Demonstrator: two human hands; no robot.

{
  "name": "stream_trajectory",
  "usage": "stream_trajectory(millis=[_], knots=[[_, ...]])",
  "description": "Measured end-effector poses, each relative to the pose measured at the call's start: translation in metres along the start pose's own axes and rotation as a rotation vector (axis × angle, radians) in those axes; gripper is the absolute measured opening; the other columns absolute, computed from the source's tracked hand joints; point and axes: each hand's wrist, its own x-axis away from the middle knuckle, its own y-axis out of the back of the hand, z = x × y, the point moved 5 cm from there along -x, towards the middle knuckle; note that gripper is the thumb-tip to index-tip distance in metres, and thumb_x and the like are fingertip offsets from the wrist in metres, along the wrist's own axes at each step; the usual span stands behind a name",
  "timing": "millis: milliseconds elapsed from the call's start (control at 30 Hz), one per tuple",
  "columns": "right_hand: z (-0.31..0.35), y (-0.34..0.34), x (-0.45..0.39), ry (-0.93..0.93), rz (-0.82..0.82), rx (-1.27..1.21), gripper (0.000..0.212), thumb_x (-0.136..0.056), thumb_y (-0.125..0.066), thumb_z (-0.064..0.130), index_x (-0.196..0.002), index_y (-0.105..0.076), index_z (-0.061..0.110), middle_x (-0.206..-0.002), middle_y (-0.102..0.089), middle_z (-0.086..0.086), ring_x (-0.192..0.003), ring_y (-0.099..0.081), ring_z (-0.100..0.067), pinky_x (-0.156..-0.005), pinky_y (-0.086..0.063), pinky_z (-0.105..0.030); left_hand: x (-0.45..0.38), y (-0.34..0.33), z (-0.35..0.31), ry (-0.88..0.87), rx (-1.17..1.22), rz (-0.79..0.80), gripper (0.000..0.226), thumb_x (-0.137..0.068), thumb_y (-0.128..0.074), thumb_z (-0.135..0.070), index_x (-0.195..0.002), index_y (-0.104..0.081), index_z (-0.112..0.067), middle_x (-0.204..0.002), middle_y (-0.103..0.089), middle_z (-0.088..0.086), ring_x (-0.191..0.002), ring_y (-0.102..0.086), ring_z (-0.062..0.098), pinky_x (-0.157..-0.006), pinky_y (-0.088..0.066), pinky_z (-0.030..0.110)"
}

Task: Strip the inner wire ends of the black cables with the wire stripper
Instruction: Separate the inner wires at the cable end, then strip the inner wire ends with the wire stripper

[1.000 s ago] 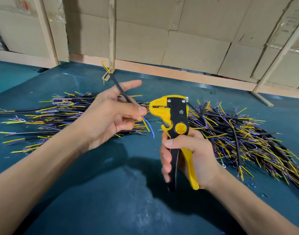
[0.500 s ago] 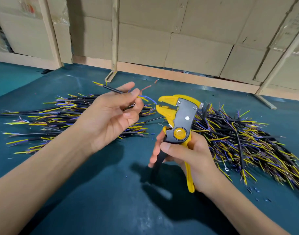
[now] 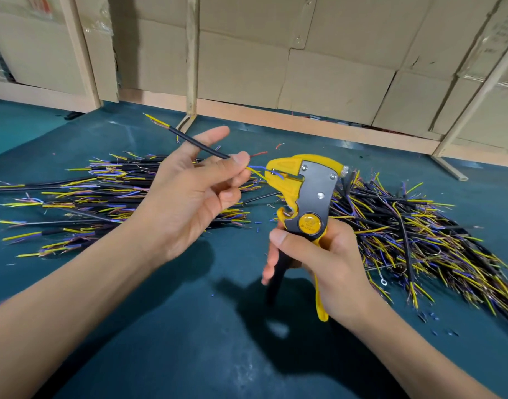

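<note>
Fingertips of the left hand (image 3: 189, 194) pinch 1 black cable (image 3: 202, 146), its blue wire (image 3: 271, 170) inside the wire stripper (image 3: 307, 194) mouth; the right hand (image 3: 324, 263) grips the handles. 2 cable piles (image 3: 419, 240) flank them on the teal table (image 3: 160, 326).

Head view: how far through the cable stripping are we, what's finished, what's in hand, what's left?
Judging by the two heaps, roughly midway. The pile on the left looks like the handled cables, though stripped ends are too small to confirm. In hand: the left hand pinches one black cable, its blue inner wire in the mouth of the wire stripper held by the right hand. The larger pile on the right seems left.
</note>
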Motion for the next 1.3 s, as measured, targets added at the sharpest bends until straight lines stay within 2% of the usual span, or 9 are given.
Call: stream_trajectory(millis=[100, 233, 300, 467, 667, 867, 1000, 1167, 1300], knots=[[0.005, 0.006, 0.0, 0.069, -0.121, 0.12, 0.027, -0.081, -0.066, 0.012, -0.069, -0.052, -0.008, -0.048, -0.05, -0.016, -0.038, -0.048, -0.026, -0.041, -0.043, -0.031, 0.003, -0.004, -0.001, -0.045, -0.029, 0.008, 0.061, -0.075, -0.073, -0.001, -0.133, -0.055, -0.011, -0.077, -0.053, 0.015, -0.067, -0.062, 0.02, -0.049, -0.04, 0.023], [0.01, 0.009, 0.001, 0.095, -0.137, 0.127, 0.026, -0.08, -0.066, 0.012, -0.06, -0.052, 0.003, -0.046, -0.046, -0.015, -0.035, -0.044, -0.029, -0.037, -0.039, -0.04, 0.005, -0.008, -0.001, -0.081, -0.059, 0.007, 0.062, -0.074, -0.075, -0.005, -0.132, -0.056, -0.012, -0.066, -0.058, 0.007, -0.068, -0.066, 0.02, -0.05, -0.041, 0.024], [0.009, 0.007, 0.001, 0.072, -0.092, 0.087, 0.021, -0.081, -0.066, 0.01, -0.064, -0.056, 0.004, -0.051, -0.051, -0.016, -0.041, -0.05, -0.032, -0.041, -0.044, -0.042, 0.005, -0.008, -0.003, -0.094, -0.05, 0.002, 0.061, -0.074, -0.076, -0.005, -0.131, -0.056, -0.011, -0.065, -0.058, 0.006, -0.068, -0.065, 0.019, -0.051, -0.042, 0.024], [0.002, 0.002, 0.0, 0.004, 0.001, -0.02, 0.004, -0.082, -0.067, 0.006, -0.083, -0.066, 0.002, -0.071, -0.063, -0.021, -0.063, -0.065, -0.039, -0.065, -0.057, -0.042, 0.003, -0.001, -0.007, -0.14, -0.045, -0.04, 0.064, -0.073, -0.076, -0.004, -0.133, -0.053, -0.008, -0.068, -0.056, 0.009, -0.068, -0.065, 0.02, -0.051, -0.042, 0.025], [0.001, 0.003, 0.0, 0.002, -0.012, -0.027, 0.002, -0.082, -0.066, 0.006, -0.083, -0.067, 0.005, -0.071, -0.063, -0.02, -0.063, -0.066, -0.038, -0.066, -0.06, -0.047, 0.004, -0.002, -0.009, -0.204, -0.115, -0.041, 0.06, -0.073, -0.079, -0.007, -0.127, -0.054, -0.01, -0.067, -0.059, 0.009, -0.07, -0.067, 0.021, -0.053, -0.043, 0.026], [0.0, 0.002, 0.001, -0.01, -0.029, -0.036, 0.008, -0.08, -0.066, 0.003, -0.087, -0.065, -0.001, -0.073, -0.062, -0.023, -0.066, -0.065, -0.038, -0.066, -0.06, -0.043, 0.009, -0.004, -0.012, -0.315, -0.247, -0.098, 0.046, -0.078, -0.082, -0.007, -0.116, -0.055, -0.013, -0.064, -0.065, 0.002, -0.069, -0.066, 0.022, -0.052, -0.041, 0.027], [0.0, 0.001, 0.0, -0.017, -0.031, -0.036, 0.01, -0.08, -0.066, 0.004, -0.087, -0.063, -0.003, -0.071, -0.061, -0.023, -0.063, -0.064, -0.039, -0.065, -0.061, -0.049, 0.01, -0.003, -0.015, -0.353, -0.294, -0.107, 0.04, -0.077, -0.08, -0.012, -0.11, -0.057, -0.017, -0.066, -0.069, 0.001, -0.07, -0.062, 0.028, -0.052, -0.042, 0.027], [0.005, 0.002, -0.001, -0.006, -0.061, 0.032, 0.016, -0.081, -0.064, 0.006, -0.073, -0.057, -0.006, -0.058, -0.057, -0.019, -0.049, -0.058, -0.035, -0.05, -0.055, -0.044, 0.011, -0.004, -0.013, -0.379, -0.337, -0.07, 0.038, -0.079, -0.079, -0.01, -0.109, -0.057, -0.017, -0.068, -0.07, 0.004, -0.067, -0.052, 0.035, -0.051, -0.04, 0.027], [0.004, 0.006, 0.002, -0.033, -0.167, 0.083, 0.031, -0.074, -0.064, 0.016, -0.052, -0.05, 0.001, -0.043, -0.046, -0.011, -0.034, -0.043, -0.026, -0.038, -0.043, -0.032, 0.013, -0.007, -0.015, -0.421, -0.385, -0.068, 0.038, -0.08, -0.08, -0.009, -0.109, -0.057, -0.017, -0.069, -0.072, 0.003, -0.06, -0.054, 0.028, -0.051, -0.042, 0.022]])
